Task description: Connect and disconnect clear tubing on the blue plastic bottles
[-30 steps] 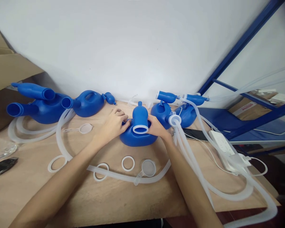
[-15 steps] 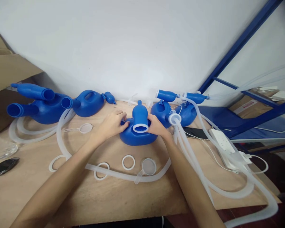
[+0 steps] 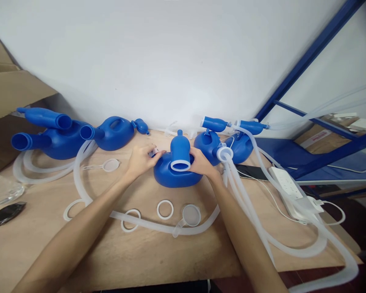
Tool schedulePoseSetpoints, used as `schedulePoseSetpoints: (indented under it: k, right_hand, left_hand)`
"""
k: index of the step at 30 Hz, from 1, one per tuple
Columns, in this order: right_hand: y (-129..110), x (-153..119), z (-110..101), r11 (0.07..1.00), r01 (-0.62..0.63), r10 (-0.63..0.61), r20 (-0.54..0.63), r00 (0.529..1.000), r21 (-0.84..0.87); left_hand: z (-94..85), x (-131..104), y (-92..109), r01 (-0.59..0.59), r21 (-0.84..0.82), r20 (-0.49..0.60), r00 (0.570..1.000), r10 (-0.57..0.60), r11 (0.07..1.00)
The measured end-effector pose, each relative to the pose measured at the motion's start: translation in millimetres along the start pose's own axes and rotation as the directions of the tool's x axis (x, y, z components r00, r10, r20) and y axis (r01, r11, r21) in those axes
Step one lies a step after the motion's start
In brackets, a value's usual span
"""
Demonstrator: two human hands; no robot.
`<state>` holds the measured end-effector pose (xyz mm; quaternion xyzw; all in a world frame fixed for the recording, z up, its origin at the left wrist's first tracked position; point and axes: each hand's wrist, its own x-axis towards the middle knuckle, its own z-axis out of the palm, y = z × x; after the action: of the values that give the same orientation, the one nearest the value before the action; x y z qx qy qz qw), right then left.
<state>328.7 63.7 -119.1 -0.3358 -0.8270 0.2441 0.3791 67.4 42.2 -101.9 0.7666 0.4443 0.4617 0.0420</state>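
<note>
In front of me a blue plastic urine bottle (image 3: 177, 181) lies on the table. A blue funnel-shaped cup (image 3: 180, 148) rests on top of it, its wide mouth with a white rim facing me and its narrow spout pointing away. My right hand (image 3: 201, 162) is closed around the right side of the cup, its fingers partly hidden behind it. At the bottle's left end, my left hand (image 3: 144, 159) has thumb and fingers curled together. A small whitish bit shows between them, too small to name.
Two white rings (image 3: 165, 209), (image 3: 130, 220) and a translucent cap (image 3: 191, 215) lie nearer me, beside a clear hose (image 3: 158, 226). More blue bottles (image 3: 116, 132) stand left and right. At right are a power strip (image 3: 285, 187) and a phone (image 3: 251, 171); sunglasses (image 3: 7, 213) lie left.
My left hand has shifted slightly left off the bottle's end, and a whitish bit now shows at its fingers. My right hand and the cup look unmoved.
</note>
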Motion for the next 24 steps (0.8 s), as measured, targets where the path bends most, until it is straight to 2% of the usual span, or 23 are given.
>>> schedulePoseSetpoints:
  k: [4, 9, 11, 13, 15, 18, 21, 24]
  right_hand:
    - [1.0, 0.6, 0.7, 1.0, 0.023, -0.023, -0.012, 1.0, 0.011]
    - [0.8, 1.4, 0.9, 1.0, 0.006, -0.006, -0.034, 0.999, -0.02]
    - [0.7, 1.5, 0.8, 1.0, 0.003, -0.004, -0.043, 0.999, -0.02]
    - [0.7, 1.9, 0.8, 1.0, 0.003, -0.004, -0.051, 0.999, -0.011]
    - [0.8, 2.8, 1.0, 1.0, 0.0, -0.001, -0.054, 0.999, -0.002]
    - [0.7, 4.7, 2.5, 1.0, -0.02, 0.02, -0.063, 0.998, 0.005]
    - [-0.2, 5.6, 6.1, 0.998, -0.065, 0.065, -0.084, 0.994, -0.002]
    - [-1.6, 4.6, 11.3, 0.99, -0.142, 0.143, -0.126, 0.982, 0.017]
  left_hand:
    - [2.2, -3.2, 5.4, 0.017, -0.043, -0.134, 0.991, -0.023, 0.999]
    - [3.1, -2.1, 6.0, 0.127, -0.043, -0.274, 0.952, -0.134, 0.991]
    - [-0.8, 1.3, 4.7, 0.078, 0.013, -0.323, 0.944, -0.069, 0.997]
    - [-9.5, 5.7, 6.4, -0.059, 0.105, -0.354, 0.931, 0.093, 0.993]
    - [-20.4, 8.4, 14.7, -0.168, 0.176, -0.348, 0.911, 0.221, 0.97]
    - [-28.9, 4.9, 39.7, -0.199, 0.15, -0.239, 0.943, 0.231, 0.968]
    - [-18.5, -5.0, 65.2, -0.223, 0.071, -0.138, 0.963, 0.231, 0.972]
    - [2.1, -10.7, 74.0, -0.239, 0.072, -0.153, 0.957, 0.248, 0.968]
